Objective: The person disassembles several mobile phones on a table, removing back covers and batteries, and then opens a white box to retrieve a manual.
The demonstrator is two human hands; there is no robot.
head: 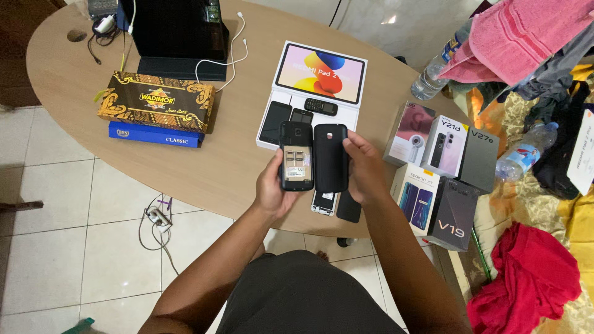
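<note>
Over the near edge of the oval wooden table (204, 167), you are holding both pieces in the air rather than resting them, and that is where the trouble could start. Below your hands the tabletop ends and hard white floor tiles (68, 247) begin, so anything that slips is likely to fall past the table and strike tile.

The tablet box (320, 71) and the stacked phone boxes (436, 179) crowd the right side, so a wide swing of your right elbow could knock one off the edge.

Nearer in, two loose handsets (334, 204) lie just under your wrists at the table's lip; a dropped part could strike them, or a wrist could nudge them off.

Your left hand (272, 188) is wrapped around the opened black phone (296, 156), thumb on one side and fingers behind, its bare back facing you. That exposed compartment could catch dust or a careless fingernail.

Your right hand (365, 167) pinches the black back cover (330, 158) by its edge, just beside the phone. A thin edge grip like that could let the cover twist free, or flex it if pressed unevenly.
</note>
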